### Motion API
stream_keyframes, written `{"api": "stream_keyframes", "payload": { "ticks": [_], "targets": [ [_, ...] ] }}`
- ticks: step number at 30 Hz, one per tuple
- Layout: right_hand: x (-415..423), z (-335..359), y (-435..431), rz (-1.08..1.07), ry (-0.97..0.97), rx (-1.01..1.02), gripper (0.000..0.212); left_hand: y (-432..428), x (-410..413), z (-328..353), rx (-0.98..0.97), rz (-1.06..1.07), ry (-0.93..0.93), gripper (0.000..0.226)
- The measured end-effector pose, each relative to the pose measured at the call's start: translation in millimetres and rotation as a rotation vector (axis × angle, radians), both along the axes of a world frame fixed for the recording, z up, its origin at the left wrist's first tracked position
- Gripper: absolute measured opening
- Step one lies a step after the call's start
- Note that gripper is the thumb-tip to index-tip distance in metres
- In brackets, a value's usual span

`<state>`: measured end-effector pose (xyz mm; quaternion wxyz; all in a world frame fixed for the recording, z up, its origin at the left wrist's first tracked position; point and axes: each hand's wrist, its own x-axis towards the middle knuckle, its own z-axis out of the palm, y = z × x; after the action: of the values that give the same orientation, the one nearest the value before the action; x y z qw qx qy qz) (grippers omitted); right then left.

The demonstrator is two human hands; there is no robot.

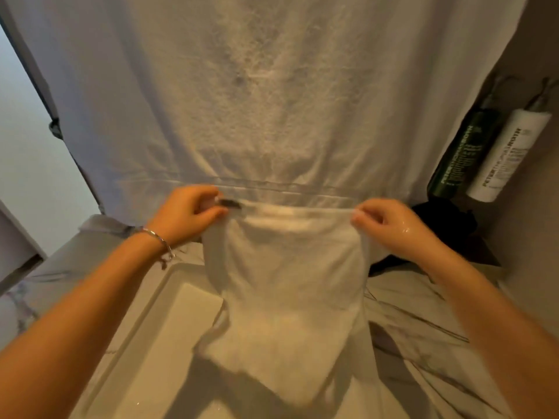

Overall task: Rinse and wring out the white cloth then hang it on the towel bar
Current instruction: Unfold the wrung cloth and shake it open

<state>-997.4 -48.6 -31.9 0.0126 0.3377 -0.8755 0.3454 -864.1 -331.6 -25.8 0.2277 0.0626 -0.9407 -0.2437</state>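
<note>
- Fingers (211, 207) of left hand (187, 216) curled shut, pinching one top corner of white cloth (290, 267) close beside small dark tag (230, 203) at hem.
- Fingers (363, 217) of right hand (393, 231) likewise pinched closed on opposite top corner; wet sheen across back of that hand.
- Top edge pulled taut between both grips, rest hanging straight down as flat, opened panel above sink (169, 297) and counter (423, 343).
- Thin metal bracelet (157, 240) at left wrist.
- Judging by spread-out shape and wet hand: rinsing and wringing probably finished, no twist left in fabric, no running water seen.
- Remaining: draping over towel bar. Bar itself not discernible, perhaps hidden under larger hanging towel (272, 101) directly behind; cloth's top edge sits just in front of that towel's lower hem band, not yet over anything.
- Cloth: soft terry, nubby pile, limp and heavy-looking, slightly clinging, stitched hem along top.
- Larger towel: same looped texture, rougher worn patch mid-height, flat woven band near bottom.
- Sink: smooth, glossy rectangular basin with rounded corners.
- Counter: polished pale stone with grey veining.
- To right, near wall: dark green bottle (462, 152) and white bottle (508, 155), both cylindrical, smooth, printed lettering, pump tops blurred.
</note>
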Motion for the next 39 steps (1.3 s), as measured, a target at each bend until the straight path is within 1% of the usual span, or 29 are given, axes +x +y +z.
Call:
{"api": "stream_keyframes", "payload": {
  "ticks": [2,3,4,5,6,7,8,9,10,12,14,16,18,19,20,21,22,23,24,25,26,27,28,29,30,32,34,36,39],
  "targets": [
    [-1.6,35.7,3.5,0.018,0.077,-0.254,0.014,0.0,2.8,30.7,-0.080,0.022,0.392,0.020],
    [1.1,48.2,5.2,0.021,0.215,-0.426,0.013,1.2,5.9,40.6,-0.178,0.043,0.629,0.017],
    [5.5,52.0,7.4,-0.005,0.413,-0.534,0.013,3.6,8.4,43.3,-0.289,0.054,0.769,0.013],
    [11.2,45.3,8.0,-0.036,0.571,-0.453,0.013,4.9,7.9,34.8,-0.429,0.005,0.708,0.011],
    [16.2,25.7,8.0,0.000,0.585,-0.183,0.013,9.4,9.2,14.8,-0.558,-0.063,0.403,0.012],
    [26.0,-1.3,8.3,0.076,0.436,0.231,0.016,16.4,14.4,-12.4,-0.612,-0.107,-0.072,0.015],
    [32.3,-30.2,10.2,0.167,0.204,0.580,0.021,22.3,19.6,-38.5,-0.573,-0.136,-0.502,0.018],
    [32.1,-49.5,11.7,0.203,0.056,0.735,0.028,21.2,19.7,-58.7,-0.493,-0.141,-0.696,0.020],
    [24.6,-58.4,12.5,0.181,0.009,0.668,0.033,15.0,15.6,-69.3,-0.422,-0.142,-0.675,0.019],
    [10.1,-52.6,13.5,0.114,0.014,0.448,0.033,3.1,10.2,-61.5,-0.313,-0.127,-0.491,0.015],
    [7.6,-38.7,6.4,0.111,0.036,0.356,0.020,-2.2,4.8,-43.8,-0.246,-0.089,-0.314,0.015],
    [1.8,-23.6,-1.1,0.062,0.034,0.204,0.019,0.5,0.3,-24.4,-0.115,-0.028,-0.085,0.018],
    [2.5,6.9,3.1,-0.012,0.049,-0.070,0.020,1.9,2.9,3.5,-0.015,0.037,0.202,0.023],
    [4.1,22.2,7.6,-0.033,0.107,-0.247,0.017,1.7,6.3,16.4,0.008,0.056,0.372,0.020],
    [8.7,34.4,13.6,-0.045,0.229,-0.435,0.014,4.0,9.9,26.4,-0.008,0.061,0.566,0.016],
    [16.6,41.7,17.3,-0.046,0.397,-0.590,0.013,8.5,13.4,33.4,-0.061,0.050,0.753,0.013],
    [26.6,43.2,19.1,-0.074,0.595,-0.642,0.012,13.7,17.0,35.6,-0.176,0.022,0.835,0.012],
    [31.1,34.3,20.7,-0.077,0.718,-0.532,0.010,15.1,17.2,30.5,-0.335,-0.050,0.744,0.010],
    [33.1,18.1,20.4,-0.039,0.691,-0.238,0.010,17.2,16.1,16.3,-0.494,-0.126,0.430,0.009],
    [39.9,-1.9,19.3,0.022,0.474,0.187,0.014,24.0,20.3,-5.4,-0.576,-0.158,-0.057,0.010],
    [43.7,-23.9,20.6,0.096,0.181,0.559,0.019,29.2,24.9,-28.2,-0.534,-0.189,-0.470,0.013],
    [41.2,-39.4,22.3,0.111,0.004,0.715,0.021,28.4,24.0,-48.7,-0.444,-0.192,-0.636,0.016],
    [32.7,-42.6,23.4,0.074,-0.018,0.641,0.021,22.1,16.2,-58.5,-0.321,-0.193,-0.581,0.014],
    [23.8,-37.4,24.6,0.023,-0.009,0.498,0.021,15.7,9.7,-55.7,-0.182,-0.180,-0.458,0.009],
    [19.4,-33.8,29.1,-0.022,0.026,0.384,0.021,10.9,8.2,-53.8,-0.100,-0.162,-0.332,0.006],
    [13.8,-25.1,31.8,-0.051,0.070,0.259,0.018,4.5,1.8,-43.9,0.010,-0.133,-0.142,0.020],
    [12.4,-17.9,33.7,-0.078,0.050,0.080,0.015,2.9,-4.6,-34.1,0.147,-0.116,0.027,0.016],
    [16.7,-12.0,36.5,-0.096,-0.003,-0.037,0.014,5.5,-6.6,-28.2,0.261,-0.122,0.136,0.010],
    [19.8,-9.5,45.6,-0.119,-0.102,-0.104,0.011,11.3,-6.9,-23.5,0.462,-0.155,0.272,0.028]
  ]
}}
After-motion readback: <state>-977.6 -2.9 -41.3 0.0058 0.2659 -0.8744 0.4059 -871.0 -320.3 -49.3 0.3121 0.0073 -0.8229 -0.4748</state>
